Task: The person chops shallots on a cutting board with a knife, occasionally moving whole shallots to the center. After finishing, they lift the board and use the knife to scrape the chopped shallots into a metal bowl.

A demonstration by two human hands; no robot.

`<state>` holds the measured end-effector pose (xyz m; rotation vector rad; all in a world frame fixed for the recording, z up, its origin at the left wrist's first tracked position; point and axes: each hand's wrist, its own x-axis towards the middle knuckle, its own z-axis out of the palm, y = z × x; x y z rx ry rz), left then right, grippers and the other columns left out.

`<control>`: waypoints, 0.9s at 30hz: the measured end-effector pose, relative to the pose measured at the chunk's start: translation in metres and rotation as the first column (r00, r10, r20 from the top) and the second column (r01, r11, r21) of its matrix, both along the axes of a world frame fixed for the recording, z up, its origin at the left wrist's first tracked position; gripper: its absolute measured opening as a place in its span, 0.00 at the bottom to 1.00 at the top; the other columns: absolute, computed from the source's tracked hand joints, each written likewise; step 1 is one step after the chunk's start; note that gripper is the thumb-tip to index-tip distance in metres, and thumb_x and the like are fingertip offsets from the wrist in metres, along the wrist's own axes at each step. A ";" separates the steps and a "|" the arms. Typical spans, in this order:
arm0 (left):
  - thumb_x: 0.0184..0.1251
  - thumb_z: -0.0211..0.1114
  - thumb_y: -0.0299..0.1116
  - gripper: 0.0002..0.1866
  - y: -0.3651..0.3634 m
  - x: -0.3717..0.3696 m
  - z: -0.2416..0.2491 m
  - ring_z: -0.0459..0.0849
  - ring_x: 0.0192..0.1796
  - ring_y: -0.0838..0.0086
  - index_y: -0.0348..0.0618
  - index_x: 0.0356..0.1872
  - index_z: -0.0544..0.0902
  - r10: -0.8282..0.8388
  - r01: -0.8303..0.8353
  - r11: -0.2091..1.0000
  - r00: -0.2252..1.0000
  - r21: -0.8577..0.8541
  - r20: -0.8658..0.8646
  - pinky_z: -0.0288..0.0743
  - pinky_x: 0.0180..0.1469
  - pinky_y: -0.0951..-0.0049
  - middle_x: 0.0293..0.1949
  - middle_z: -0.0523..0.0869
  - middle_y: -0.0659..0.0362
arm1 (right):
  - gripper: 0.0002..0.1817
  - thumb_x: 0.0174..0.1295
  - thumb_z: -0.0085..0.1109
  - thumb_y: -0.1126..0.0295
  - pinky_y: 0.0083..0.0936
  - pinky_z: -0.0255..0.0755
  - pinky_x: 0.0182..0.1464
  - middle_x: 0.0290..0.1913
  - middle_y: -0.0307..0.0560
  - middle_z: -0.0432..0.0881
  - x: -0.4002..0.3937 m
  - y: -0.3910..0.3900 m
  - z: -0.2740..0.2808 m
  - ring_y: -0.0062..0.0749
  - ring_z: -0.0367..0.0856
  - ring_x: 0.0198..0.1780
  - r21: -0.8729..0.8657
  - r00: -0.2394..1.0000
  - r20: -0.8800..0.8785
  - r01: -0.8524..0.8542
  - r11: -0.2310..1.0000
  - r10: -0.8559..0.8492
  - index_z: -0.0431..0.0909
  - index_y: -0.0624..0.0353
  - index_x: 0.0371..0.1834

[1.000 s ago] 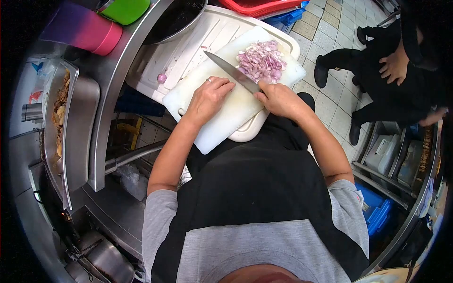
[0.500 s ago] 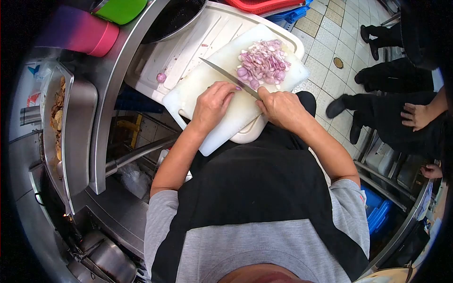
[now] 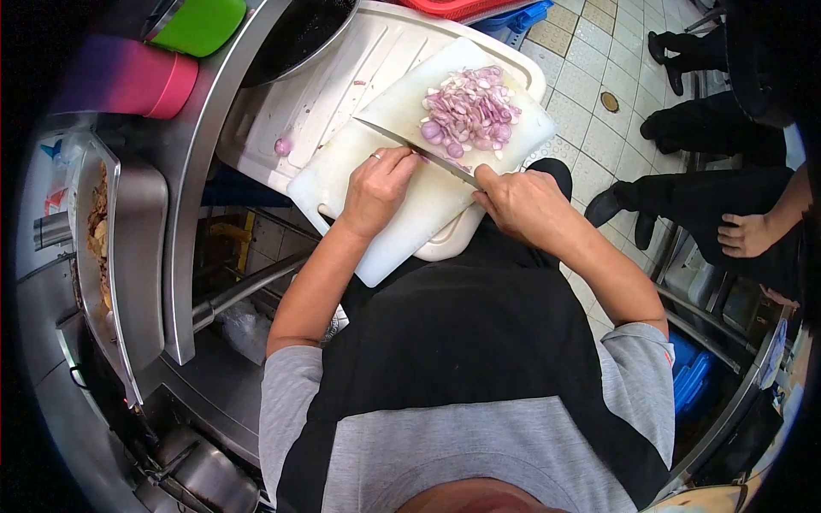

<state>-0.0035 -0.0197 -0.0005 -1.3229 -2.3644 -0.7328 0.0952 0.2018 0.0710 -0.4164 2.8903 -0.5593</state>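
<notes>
My right hand (image 3: 523,202) is closed round the handle of a long kitchen knife (image 3: 395,137), whose blade points to the upper left across a white cutting board (image 3: 359,241). Against the blade's near side, my left hand (image 3: 376,190) has its fingers bent and pressed together on a small shallot, mostly hidden under the fingertips. Beyond the knife lies a heap of sliced shallots (image 3: 472,107), pinkish purple and white. One loose shallot (image 3: 283,146) rests on the ribbed white lid (image 3: 256,175) beneath the board, to the left.
A dark pan (image 3: 299,38) and a metal counter edge (image 3: 205,137) stand at the left, with a pink container (image 3: 171,85) and a green one (image 3: 201,26). Red and blue baskets (image 3: 513,21) are at the top. Other people's legs (image 3: 710,201) are on the right.
My left hand has tilted and its fingertips have shifted slightly left along the blade. The right hand and knife have moved a little. The whole view has shifted slightly.
</notes>
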 end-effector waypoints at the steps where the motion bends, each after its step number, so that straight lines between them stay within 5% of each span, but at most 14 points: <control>1: 0.50 0.65 0.20 0.11 0.000 0.000 -0.002 0.85 0.39 0.65 0.41 0.38 0.83 -0.001 0.001 1.000 1.000 -0.002 0.002 0.81 0.40 0.69 0.39 0.85 0.57 | 0.12 0.66 0.56 0.66 0.46 0.76 0.28 0.21 0.57 0.81 0.001 0.000 0.001 0.55 0.84 0.27 0.000 1.000 0.020 -0.002 1.000 0.002 0.70 0.64 0.41; 27: 0.51 0.66 0.20 0.08 0.003 0.001 0.000 0.86 0.37 0.65 0.40 0.35 0.82 0.007 -0.008 0.999 1.000 0.039 0.007 0.81 0.37 0.69 0.37 0.86 0.56 | 0.12 0.66 0.53 0.66 0.47 0.76 0.29 0.22 0.57 0.81 -0.027 -0.005 -0.025 0.55 0.84 0.27 -0.055 0.999 0.000 -0.052 0.997 0.052 0.71 0.66 0.41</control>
